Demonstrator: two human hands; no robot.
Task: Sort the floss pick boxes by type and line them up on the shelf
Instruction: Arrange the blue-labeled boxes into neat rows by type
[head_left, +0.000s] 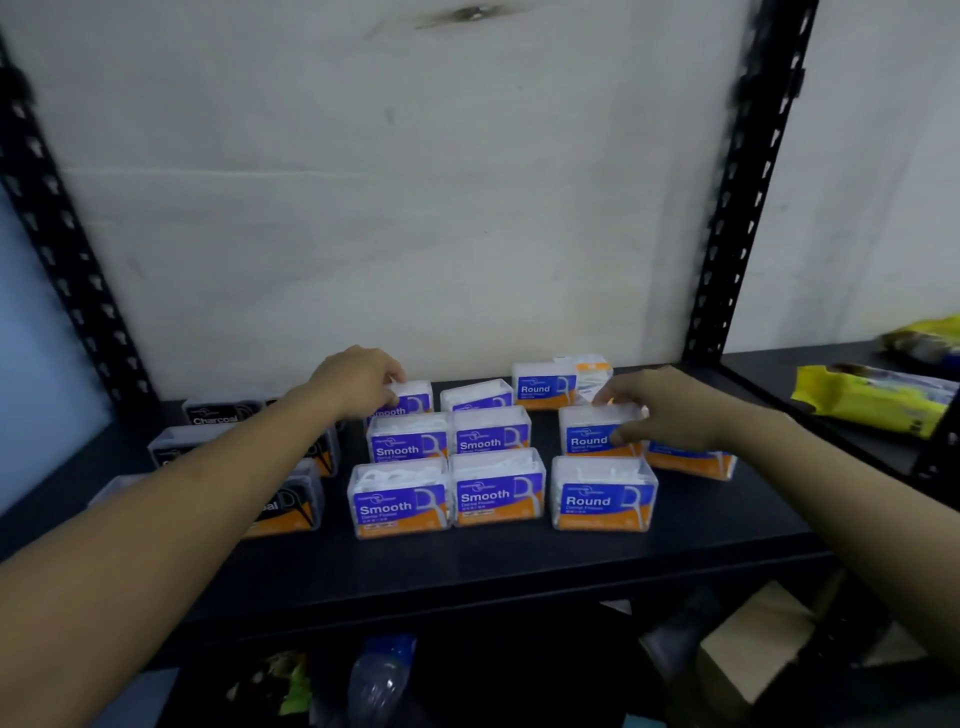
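Single wide-angle view, worn on your head: you look forward and down onto the shelf (519, 566) from close, within arm's reach. The wall (415, 208) fills 12 o'clock; shelf front edge crosses 6 o'clock.

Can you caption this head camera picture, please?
Left hand grips a back Smooth box, right hand a middle Round box, on the shelf.
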